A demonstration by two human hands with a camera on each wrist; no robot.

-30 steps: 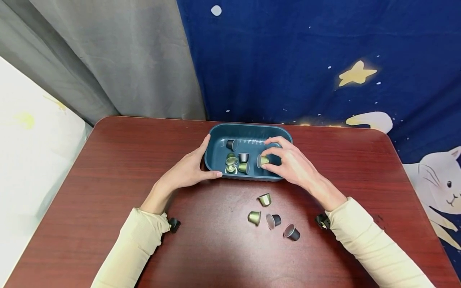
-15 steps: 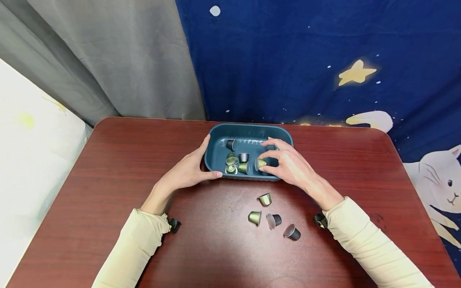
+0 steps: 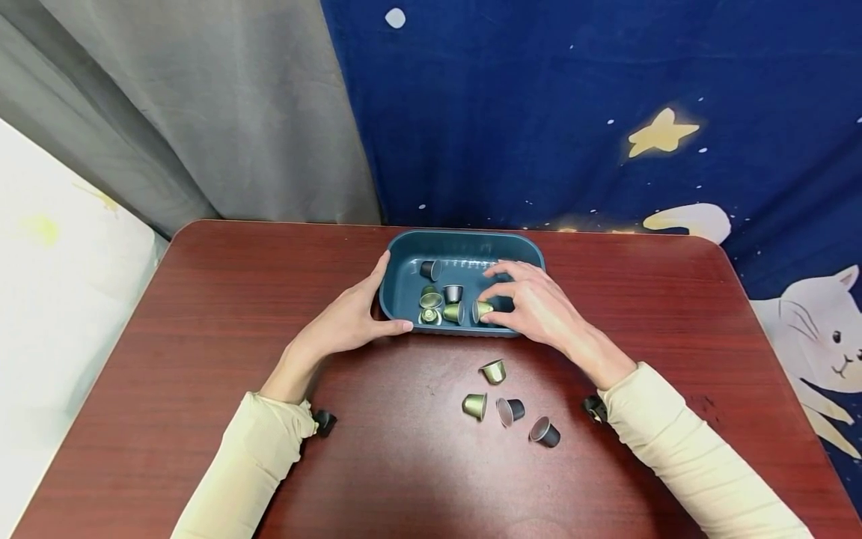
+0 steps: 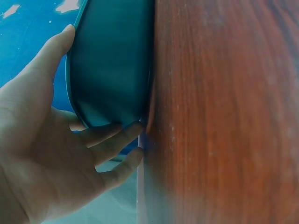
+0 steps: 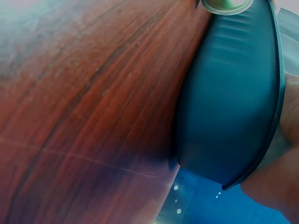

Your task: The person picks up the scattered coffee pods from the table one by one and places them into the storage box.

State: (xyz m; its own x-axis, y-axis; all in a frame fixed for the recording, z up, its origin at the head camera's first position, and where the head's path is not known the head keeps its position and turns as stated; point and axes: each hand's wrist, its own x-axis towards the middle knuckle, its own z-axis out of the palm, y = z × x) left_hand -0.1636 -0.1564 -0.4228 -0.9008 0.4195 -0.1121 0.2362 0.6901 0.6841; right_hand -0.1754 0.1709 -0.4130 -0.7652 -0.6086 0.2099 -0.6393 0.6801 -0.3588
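A dark teal rectangular box stands near the table's far edge. My left hand holds its left end, thumb at the near rim and fingers spread along the end wall. Over the box's right half, my right hand pinches a green coffee capsule between thumb and index finger, low inside, its silver rim facing left. Left of it in the box lie a black capsule, a silver-grey capsule and several green ones. In the right wrist view the box wall hides most of the right hand.
On the brown table, in front of the box, lie two green capsules and two black capsules. A grey curtain and a blue curtain hang behind the table's far edge.
My right hand has shifted left and slightly nearer inside the box with the green capsule, now beside the other capsules. The left hand has kept its place on the box.
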